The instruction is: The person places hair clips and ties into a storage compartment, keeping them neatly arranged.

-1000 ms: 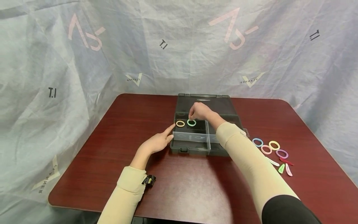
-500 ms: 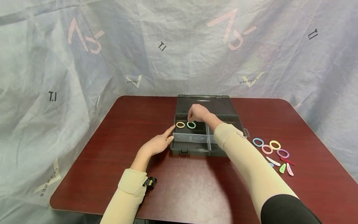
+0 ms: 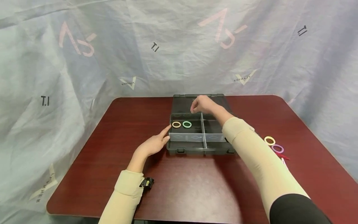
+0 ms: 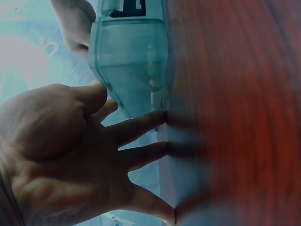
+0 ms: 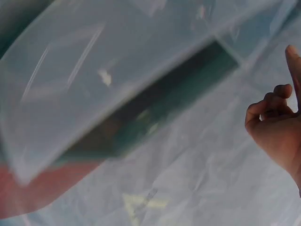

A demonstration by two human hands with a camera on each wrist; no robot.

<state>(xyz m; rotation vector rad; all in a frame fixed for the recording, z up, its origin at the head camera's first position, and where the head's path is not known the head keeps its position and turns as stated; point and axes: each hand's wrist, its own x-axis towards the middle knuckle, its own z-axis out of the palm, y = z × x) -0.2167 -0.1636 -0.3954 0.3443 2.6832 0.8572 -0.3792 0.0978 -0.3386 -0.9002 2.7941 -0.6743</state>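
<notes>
1. The right hand (image 3: 202,104) hangs over the hinge side of the box (image 3: 195,151), fingers loosely bent downward and free of any object; a smooth beige sleeve (image 3: 251,149) crosses the box's right half.
2. The left hand (image 3: 151,145) is relaxed, grasping nothing: its index fingertip and thumb meet the box's left side, while the other fingers spread, tips down on the worktop (image 3: 181,186) beside it.
3. Inside the box's back left compartment lie two smooth, round rings, apart from each other: a cream ring (image 3: 176,127) nearer the left wall and a mint ring (image 3: 187,127) to its right.
4. The box is smoky, see-through hard plastic, rectangular, its flat lid (image 3: 181,104) folded back behind it. Clear, thin dividers (image 3: 185,137), marked with diamond shapes, cross it.
5. Right of the box, partly behind the sleeve, are a yellow ring (image 3: 269,145), a purple ring (image 3: 277,152), a slim red clip (image 3: 283,156) and a pale clip (image 3: 283,161).
6. Beneath the box, the worktop is glossy, red-brown and wood-grained; behind it hangs creased, printed cloth (image 3: 173,71).
</notes>
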